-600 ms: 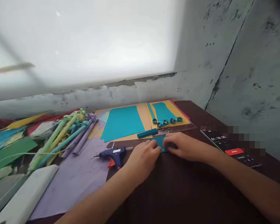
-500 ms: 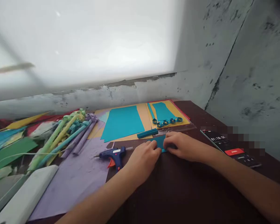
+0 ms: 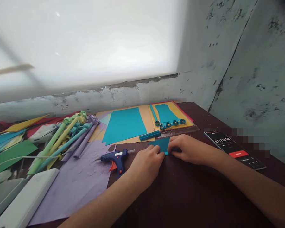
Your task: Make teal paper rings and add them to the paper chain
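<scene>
A small blue paper piece (image 3: 163, 144) lies on the dark table between my hands, its near edge turned up in a narrow fold. My left hand (image 3: 150, 161) has its curled fingers closed on the left part of that edge. At the right part, my right hand (image 3: 184, 148) pinches the same edge, its fingertips partly hidden. Just beyond them rests a folded blue paper strip (image 3: 150, 136). To the left of my left hand, a dark blue glue gun (image 3: 117, 157) with an orange trigger lies on its side.
Large blue sheets (image 3: 125, 125) lie behind. A yellow folder (image 3: 187, 124) carries curled blue paper rings (image 3: 172, 123). Rolled paper tubes (image 3: 59, 139), a purple sheet (image 3: 85, 186) and a white box-like object (image 3: 29, 199) crowd the left. A phone (image 3: 235, 150) lies right, near the wall.
My hands have drawn slightly apart along the paper's near edge, and more of the blue piece shows between them. The other things stay in place.
</scene>
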The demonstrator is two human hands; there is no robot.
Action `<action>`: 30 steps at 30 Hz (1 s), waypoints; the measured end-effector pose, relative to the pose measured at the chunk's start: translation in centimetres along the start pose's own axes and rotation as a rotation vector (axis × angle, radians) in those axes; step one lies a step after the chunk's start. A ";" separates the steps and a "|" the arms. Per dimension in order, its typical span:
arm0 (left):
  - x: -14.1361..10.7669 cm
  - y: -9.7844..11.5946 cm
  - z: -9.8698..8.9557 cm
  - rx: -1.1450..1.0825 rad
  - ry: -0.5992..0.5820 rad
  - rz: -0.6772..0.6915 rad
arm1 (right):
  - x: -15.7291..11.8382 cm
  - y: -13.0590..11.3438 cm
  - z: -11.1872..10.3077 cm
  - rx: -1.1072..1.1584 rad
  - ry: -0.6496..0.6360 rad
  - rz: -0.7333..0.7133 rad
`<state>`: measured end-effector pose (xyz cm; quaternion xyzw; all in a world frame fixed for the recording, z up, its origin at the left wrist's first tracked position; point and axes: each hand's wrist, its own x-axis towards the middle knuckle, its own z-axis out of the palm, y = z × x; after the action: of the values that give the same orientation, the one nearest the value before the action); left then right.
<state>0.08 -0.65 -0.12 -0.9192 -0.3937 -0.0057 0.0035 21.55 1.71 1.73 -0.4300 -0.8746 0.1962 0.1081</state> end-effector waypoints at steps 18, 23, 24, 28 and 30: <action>0.2 0.9 0.3 0.118 -0.005 0.055 | -0.7 0.7 -1.3 -0.011 -0.069 0.105; 0.3 1.0 0.5 0.163 -0.005 0.070 | -1.4 1.3 -2.0 0.060 -0.131 0.169; 0.3 1.0 0.6 0.171 -0.001 0.075 | -1.5 1.5 -2.1 0.065 -0.139 0.175; 0.3 1.0 0.7 0.196 -0.007 0.081 | -2.0 2.0 -2.4 0.052 -0.122 0.183; 0.3 1.0 0.6 0.199 -0.010 0.080 | -2.0 2.0 -2.6 0.031 -0.078 0.193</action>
<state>1.03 -1.11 -0.77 -0.9292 -0.3555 0.0381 0.0933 25.16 1.86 3.10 -0.5024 -0.8296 0.2357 0.0612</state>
